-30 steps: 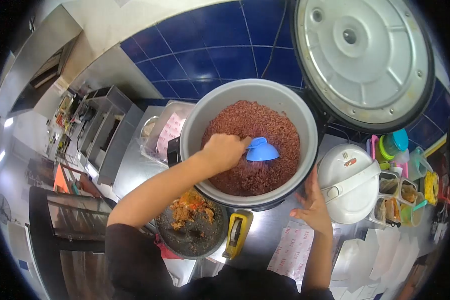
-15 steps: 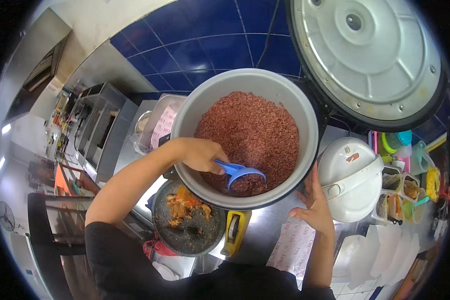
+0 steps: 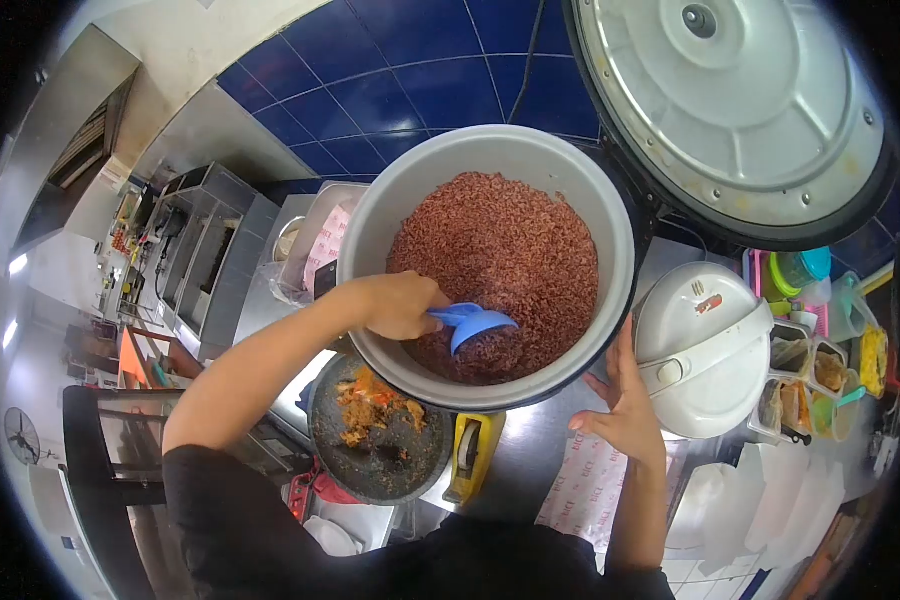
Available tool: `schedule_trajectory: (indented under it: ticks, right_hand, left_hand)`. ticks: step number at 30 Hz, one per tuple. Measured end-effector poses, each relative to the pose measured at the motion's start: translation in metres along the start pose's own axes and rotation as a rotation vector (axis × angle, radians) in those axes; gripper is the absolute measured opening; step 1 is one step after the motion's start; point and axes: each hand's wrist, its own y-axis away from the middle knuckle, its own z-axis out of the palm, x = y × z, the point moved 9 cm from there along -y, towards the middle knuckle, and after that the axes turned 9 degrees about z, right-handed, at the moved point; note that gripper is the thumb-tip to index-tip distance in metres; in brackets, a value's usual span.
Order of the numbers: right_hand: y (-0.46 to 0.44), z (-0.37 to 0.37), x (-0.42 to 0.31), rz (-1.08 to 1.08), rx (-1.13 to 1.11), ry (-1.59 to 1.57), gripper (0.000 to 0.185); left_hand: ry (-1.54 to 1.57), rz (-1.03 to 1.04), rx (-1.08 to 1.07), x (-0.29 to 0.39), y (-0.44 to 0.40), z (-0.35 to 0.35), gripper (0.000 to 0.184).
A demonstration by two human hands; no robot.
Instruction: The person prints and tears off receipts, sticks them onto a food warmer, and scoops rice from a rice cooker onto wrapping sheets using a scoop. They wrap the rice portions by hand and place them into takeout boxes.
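Gripped one blue plastic scoop (image 3: 484, 328) by its handle, left hand (image 3: 400, 306) clamped on, pointing it bowl-first rightward, long axis roughly crosswise, into reddish-brown cooked rice (image 3: 515, 250) inside one deep, round grey pot (image 3: 602, 200). Spread the right hand (image 3: 625, 415), fingers and thumb apart, at the pot's outer side, near white paper (image 3: 582, 495) printed "RICE" in pink.

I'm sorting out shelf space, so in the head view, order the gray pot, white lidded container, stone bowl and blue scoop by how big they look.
1. Gray pot
2. White lidded container and stone bowl: too alike to rank
3. Blue scoop, handle partly hidden
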Motion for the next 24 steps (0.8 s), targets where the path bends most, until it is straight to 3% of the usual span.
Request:
schedule_trajectory:
  ticks: [1, 7, 10, 13, 16, 18, 21, 24]
  right_hand:
    - [0.000, -0.001, -0.001, -0.007, -0.001, 0.004, 0.158]
    - [0.002, -0.004, -0.006, 0.019, 0.009, 0.021, 0.154]
    - [0.003, -0.012, 0.002, 0.036, -0.013, 0.009, 0.152]
    - [0.003, -0.017, 0.006, 0.044, -0.036, -0.008, 0.151]
    - [0.003, -0.013, 0.000, 0.035, -0.049, -0.007, 0.150]
    - [0.002, -0.012, 0.002, 0.019, -0.045, -0.003, 0.150]
    - [0.002, -0.012, 0.003, 0.020, -0.022, -0.003, 0.149]
    - [0.002, -0.014, 0.003, 0.025, -0.038, 0.001, 0.148]
  left_hand:
    - [0.049, -0.036, -0.082, 0.001, 0.000, 0.004, 0.031]
    - [0.234, 0.169, -0.081, 0.035, -0.009, 0.000, 0.038]
    - [0.297, -0.106, -0.137, 0.041, 0.007, -0.028, 0.040]
    - [0.043, 0.247, 0.292, 0.029, 0.001, -0.053, 0.039]
    - [-0.207, -0.034, 0.411, 0.012, -0.016, -0.056, 0.035]
    - [-0.140, -0.031, 0.382, 0.020, -0.031, -0.044, 0.031]
    - [-0.080, 0.145, 0.298, 0.039, -0.048, -0.026, 0.033]
    - [0.033, 0.123, 0.180, 0.043, -0.042, -0.007, 0.036]
